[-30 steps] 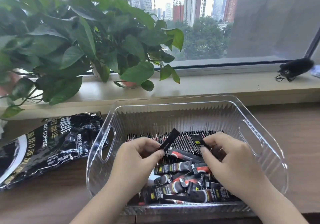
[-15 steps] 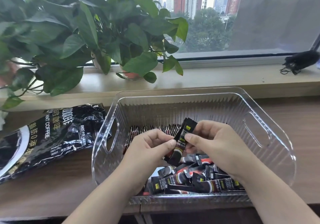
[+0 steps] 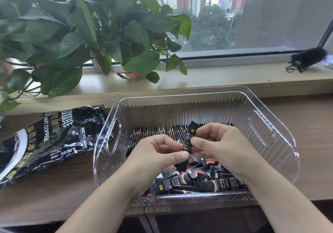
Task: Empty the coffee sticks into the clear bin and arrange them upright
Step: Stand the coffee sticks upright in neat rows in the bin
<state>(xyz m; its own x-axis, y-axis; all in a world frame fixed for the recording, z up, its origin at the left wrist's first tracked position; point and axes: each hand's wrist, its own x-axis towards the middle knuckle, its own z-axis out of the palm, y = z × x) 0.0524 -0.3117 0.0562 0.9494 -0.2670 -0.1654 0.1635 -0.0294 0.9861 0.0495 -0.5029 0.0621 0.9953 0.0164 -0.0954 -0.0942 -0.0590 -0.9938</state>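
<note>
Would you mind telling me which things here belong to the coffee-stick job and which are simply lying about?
In the job: clear bin, upright row of sticks, loose sticks lying flat, held stick pinched by left hand and right hand, coffee bag.
Lying about: potted plant, black fuzzy object on the sill.
</note>
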